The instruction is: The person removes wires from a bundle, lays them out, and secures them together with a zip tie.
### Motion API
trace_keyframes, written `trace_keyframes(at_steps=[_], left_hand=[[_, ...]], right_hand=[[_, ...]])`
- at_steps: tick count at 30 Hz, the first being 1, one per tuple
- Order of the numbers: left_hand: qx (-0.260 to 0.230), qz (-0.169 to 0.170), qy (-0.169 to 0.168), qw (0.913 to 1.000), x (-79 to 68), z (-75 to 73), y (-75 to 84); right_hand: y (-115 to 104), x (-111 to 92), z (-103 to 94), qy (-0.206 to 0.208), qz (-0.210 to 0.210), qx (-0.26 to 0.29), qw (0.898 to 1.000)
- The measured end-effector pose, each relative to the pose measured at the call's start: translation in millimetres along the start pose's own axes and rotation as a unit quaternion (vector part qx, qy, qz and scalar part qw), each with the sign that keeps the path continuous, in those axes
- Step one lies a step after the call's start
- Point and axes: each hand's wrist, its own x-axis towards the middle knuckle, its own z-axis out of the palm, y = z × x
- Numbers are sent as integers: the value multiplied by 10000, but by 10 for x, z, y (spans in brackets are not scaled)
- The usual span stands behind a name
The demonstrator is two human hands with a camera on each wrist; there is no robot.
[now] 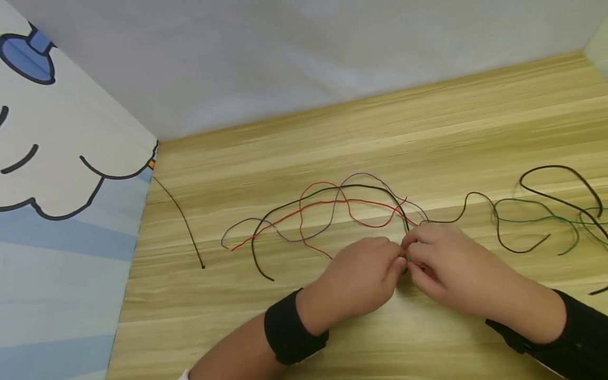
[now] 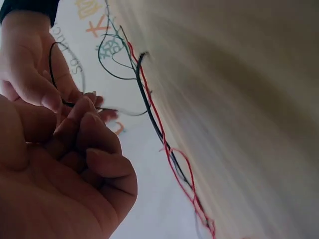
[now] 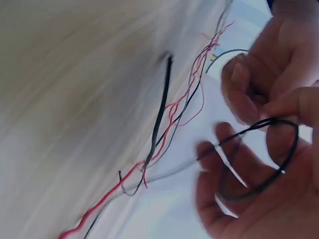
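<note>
Both hands meet just right of the table's middle over a thin black cord (image 3: 286,166), which bends into a loop in the right wrist view. My left hand (image 1: 363,274) pinches it between thumb and curled fingers. Against these fingertips, my right hand (image 1: 451,264) pinches the same cord with thumb and forefinger; its other fingers are looser in the right wrist view. In the head view the fingers hide most of the held part. Behind the hands lie a thicker black cord (image 1: 356,185), a red cord (image 1: 328,201), a thinner red cord (image 1: 301,221) and a purple cord (image 1: 363,173).
On the right lie a green cord (image 1: 527,200), a thin dark cord (image 1: 480,193) and another thick black cord (image 1: 560,167). A single dark cord (image 1: 184,216) lies far left, beside a printed cartoon panel (image 1: 62,142). A pale wall (image 1: 309,58) closes the wood-grain tabletop's back.
</note>
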Motion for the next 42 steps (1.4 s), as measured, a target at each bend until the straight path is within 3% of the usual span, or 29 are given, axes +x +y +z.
trace_keyframes(at_steps=[3,8,12,16,19,24,31,34,42], left_hand=[[-639,-111,-29,9979,-7,-5,5],[-995,-206,71,9948,-3,8,12],[-1273,-401,93,9910,-2,-1,13],[-1339,-537,223,9893,-4,-27,-10],[-1201,-535,329,9908,-15,-51,-31],[-923,-308,627,9933,-35,-74,-58],[-520,273,1312,9896,-38,-106,-56],[-392,443,1509,9868,-56,-129,-58],[-45,1009,1628,9815,-78,-158,-49]], right_hand=[[-7,1,23,-152,2,-194,9997],[-4,-33,49,-400,21,-432,9983],[11,-56,55,-331,-170,-286,9989],[31,-76,60,-197,-286,-91,9994],[29,-76,55,-232,-56,9,9997],[31,-47,40,-342,337,44,9988],[91,-12,36,-499,45,-332,9982],[125,-17,26,-488,147,-463,9976],[176,-10,-37,-118,796,-869,9930]])
